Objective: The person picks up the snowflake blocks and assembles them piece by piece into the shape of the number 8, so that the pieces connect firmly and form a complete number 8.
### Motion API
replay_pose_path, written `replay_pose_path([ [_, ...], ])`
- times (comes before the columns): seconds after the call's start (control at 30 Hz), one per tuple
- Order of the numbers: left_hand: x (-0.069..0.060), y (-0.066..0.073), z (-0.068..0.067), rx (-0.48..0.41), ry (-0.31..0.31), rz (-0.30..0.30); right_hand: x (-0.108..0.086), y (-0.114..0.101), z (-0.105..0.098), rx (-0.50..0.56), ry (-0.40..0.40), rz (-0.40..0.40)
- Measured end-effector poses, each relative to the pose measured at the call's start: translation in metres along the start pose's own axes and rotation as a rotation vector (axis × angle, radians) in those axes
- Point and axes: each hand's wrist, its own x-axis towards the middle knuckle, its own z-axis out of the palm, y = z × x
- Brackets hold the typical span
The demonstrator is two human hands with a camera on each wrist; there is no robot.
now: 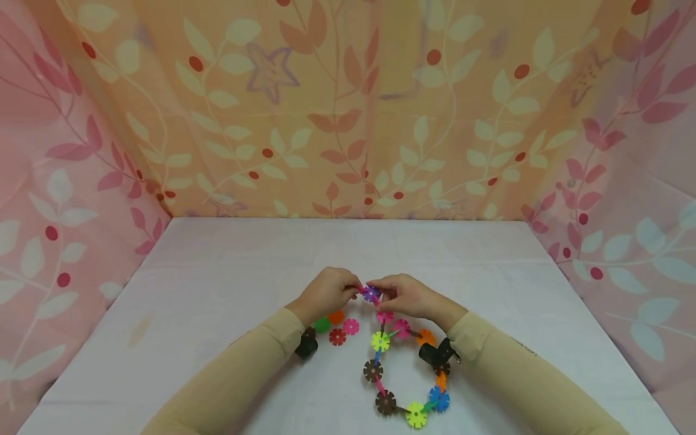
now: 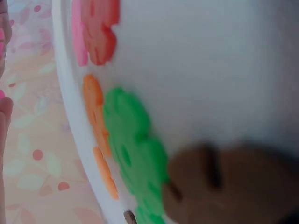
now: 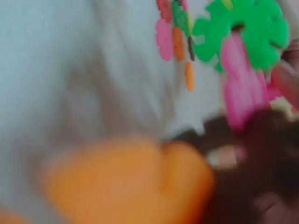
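Observation:
In the head view my left hand pinches a small pink notched disc by its edge. Facing it, my right hand grips a purple notched disc with thumb and fingers; the two discs meet between the hands. From there a chain of interlocked discs runs down into a loop on the table, with a lime disc, a brown disc and a blue disc among them. The right wrist view shows a green disc joined to a pink one, and a blurred orange disc.
Loose discs lie beside the left forearm, including a red one, a pink one and a green one. A blurred brown disc is close to the left wrist camera. Patterned curtains surround the white table.

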Motion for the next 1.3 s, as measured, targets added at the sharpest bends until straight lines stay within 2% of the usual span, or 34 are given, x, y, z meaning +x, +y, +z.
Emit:
replay_pose_path([
  [0.1, 0.000, 0.001, 0.000, -0.011, -0.022, -0.019, 0.001, 0.000, 0.000, 0.054, 0.028, 0.030],
  [0.23, 0.000, 0.002, 0.000, -0.010, -0.027, -0.015, 0.003, 0.000, 0.001, 0.128, 0.080, 0.069],
  [0.4, 0.000, 0.004, 0.001, -0.010, -0.012, 0.031, 0.002, -0.002, 0.001, 0.113, 0.119, 0.106],
  [0.47, 0.000, 0.005, 0.002, -0.013, -0.005, 0.066, 0.000, -0.002, 0.000, 0.087, 0.107, 0.123],
  [0.57, 0.000, 0.006, 0.003, -0.025, 0.008, 0.102, -0.001, -0.001, -0.002, 0.071, 0.040, 0.138],
  [0.7, -0.001, 0.008, 0.003, -0.028, 0.020, 0.106, -0.002, 0.000, -0.003, 0.122, -0.025, 0.152],
  [0.8, -0.002, 0.010, 0.002, -0.016, 0.022, 0.103, -0.003, 0.001, -0.002, 0.160, -0.008, 0.152],
  [0.97, -0.004, 0.011, -0.001, 0.008, 0.002, 0.113, -0.006, -0.001, 0.001, 0.166, 0.019, 0.106],
  [1.07, -0.006, 0.012, -0.004, 0.023, -0.001, 0.163, -0.007, -0.003, 0.003, 0.173, 0.026, 0.079],
  [1.17, -0.007, 0.011, -0.007, 0.023, 0.022, 0.252, -0.008, -0.005, 0.005, 0.174, 0.029, 0.053],
  [1.3, -0.008, 0.011, -0.009, 0.032, 0.075, 0.377, -0.010, -0.010, 0.007, 0.117, 0.051, 0.000],
])
